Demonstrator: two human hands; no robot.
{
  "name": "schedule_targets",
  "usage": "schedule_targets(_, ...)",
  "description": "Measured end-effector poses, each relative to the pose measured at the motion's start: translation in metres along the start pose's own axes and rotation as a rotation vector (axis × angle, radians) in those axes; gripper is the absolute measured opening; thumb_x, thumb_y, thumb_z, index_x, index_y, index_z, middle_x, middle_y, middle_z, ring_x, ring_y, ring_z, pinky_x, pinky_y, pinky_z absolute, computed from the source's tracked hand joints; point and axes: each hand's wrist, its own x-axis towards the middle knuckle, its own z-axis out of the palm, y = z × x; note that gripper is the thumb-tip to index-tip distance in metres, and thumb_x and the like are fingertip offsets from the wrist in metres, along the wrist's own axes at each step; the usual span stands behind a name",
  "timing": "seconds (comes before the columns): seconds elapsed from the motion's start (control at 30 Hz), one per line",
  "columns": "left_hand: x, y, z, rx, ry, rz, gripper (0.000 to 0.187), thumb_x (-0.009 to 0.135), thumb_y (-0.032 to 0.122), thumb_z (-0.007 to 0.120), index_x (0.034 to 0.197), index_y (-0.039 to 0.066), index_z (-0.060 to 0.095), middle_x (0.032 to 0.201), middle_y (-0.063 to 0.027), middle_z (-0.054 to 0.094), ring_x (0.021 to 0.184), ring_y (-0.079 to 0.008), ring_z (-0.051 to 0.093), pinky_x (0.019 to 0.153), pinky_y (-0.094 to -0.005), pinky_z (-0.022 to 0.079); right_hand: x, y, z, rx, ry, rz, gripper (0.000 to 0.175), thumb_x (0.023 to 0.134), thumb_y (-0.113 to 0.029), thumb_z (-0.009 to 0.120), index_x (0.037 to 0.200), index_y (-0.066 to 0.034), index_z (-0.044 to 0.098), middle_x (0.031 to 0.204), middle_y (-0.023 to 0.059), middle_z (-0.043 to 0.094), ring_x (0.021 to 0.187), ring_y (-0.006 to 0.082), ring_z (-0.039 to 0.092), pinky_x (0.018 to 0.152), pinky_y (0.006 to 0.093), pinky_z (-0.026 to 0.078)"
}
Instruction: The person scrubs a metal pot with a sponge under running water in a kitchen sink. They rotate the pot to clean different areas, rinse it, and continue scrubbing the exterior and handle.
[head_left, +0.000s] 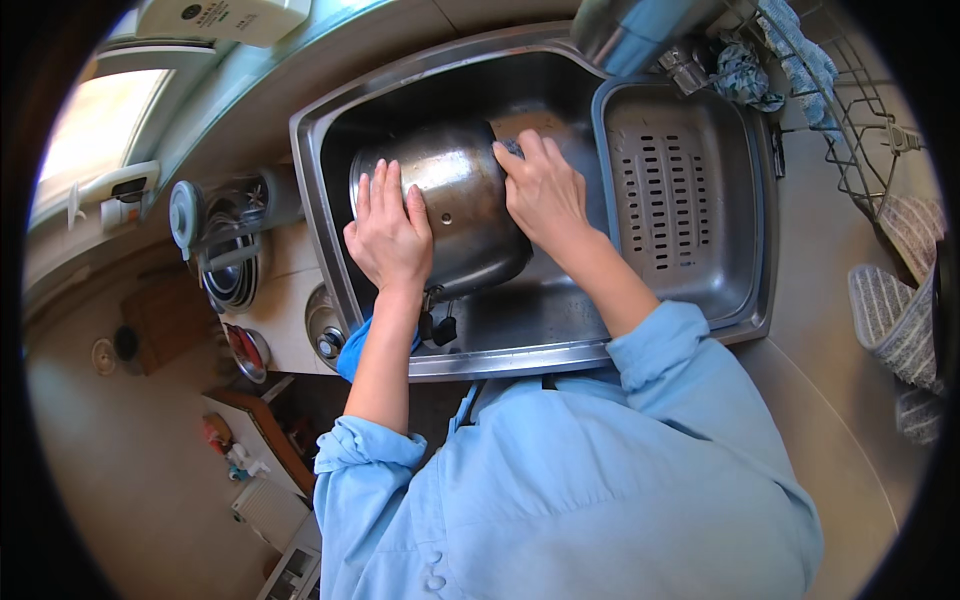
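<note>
A stainless steel pot (469, 195) lies on its side in the large basin of a steel sink (450, 366), with brown stains on its wall. My left hand (394, 225) rests flat on the pot's side near one end, fingers spread and pressing on the metal. At the pot's other end, my right hand (544, 187) grips a dark grey scouring pad (512, 147), mostly hidden under the fingers, against the edge of the pot. A dark handle (439, 328) sticks out from the pot toward me.
To the right, a slotted steel drainer (667, 202) sits in the smaller basin. The tap (630, 37) reaches in from the top. A wire rack (847, 112) with cloths stands at the upper right. Left of the sink are a clear pitcher (225, 210) and a blue cloth (356, 349).
</note>
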Motion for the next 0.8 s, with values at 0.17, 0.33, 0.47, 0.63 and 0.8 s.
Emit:
schedule_targets(0.17,-0.003,-0.002,0.001,-0.013,0.022,0.022,0.039,0.095,0.033,0.051,0.127,0.014,0.061,0.133,-0.0037,0.058,0.127,-0.0227,0.051,0.085,-0.0393,0.043,-0.028,-0.002,-0.006,0.041,-0.003,-0.030,0.031,0.080,-0.006,0.057,0.109,-0.0084,0.068,0.098,0.0098,0.055,0.092,0.0284,0.057,0.073,0.0396,0.052)
schedule_targets(0.33,0.000,0.001,0.000,0.002,0.008,-0.003,0.038,0.094,0.032,0.051,0.126,0.014,0.061,0.132,-0.0035,0.059,0.126,-0.0226,0.052,0.085,-0.0379,0.042,0.008,0.000,0.005,-0.010,0.054,-0.026,0.031,0.077,-0.003,0.059,0.106,-0.0084,0.069,0.097,0.0094,0.055,0.091,0.0272,0.058,0.071,0.0387,0.052)
schedule_targets(0.47,-0.001,-0.006,0.003,-0.020,0.041,0.033,0.037,0.094,0.031,0.051,0.125,0.014,0.062,0.131,-0.0035,0.060,0.125,-0.0228,0.052,0.085,-0.0373,0.042,-0.016,-0.006,-0.005,-0.002,0.028,-0.042,0.031,0.077,-0.004,0.059,0.107,-0.0084,0.068,0.098,0.0095,0.055,0.092,0.0272,0.057,0.072,0.0383,0.052)
schedule_targets(0.63,-0.004,0.000,-0.001,-0.003,0.015,0.001,0.037,0.094,0.031,0.051,0.125,0.013,0.062,0.131,-0.0036,0.060,0.125,-0.0225,0.052,0.084,-0.0370,0.042,-0.005,-0.002,0.000,-0.006,0.043,-0.049,0.031,0.078,-0.005,0.058,0.108,-0.0079,0.068,0.101,0.0098,0.056,0.092,0.0275,0.057,0.072,0.0377,0.052)
schedule_targets(0.8,-0.005,-0.003,0.002,-0.023,0.032,0.030,0.037,0.094,0.030,0.050,0.124,0.013,0.063,0.130,-0.0034,0.061,0.125,-0.0221,0.052,0.086,-0.0382,0.042,-0.027,-0.007,-0.004,0.016,0.010,-0.004,0.032,0.079,-0.005,0.059,0.109,-0.0087,0.068,0.102,0.0097,0.056,0.092,0.0281,0.057,0.073,0.0388,0.052)
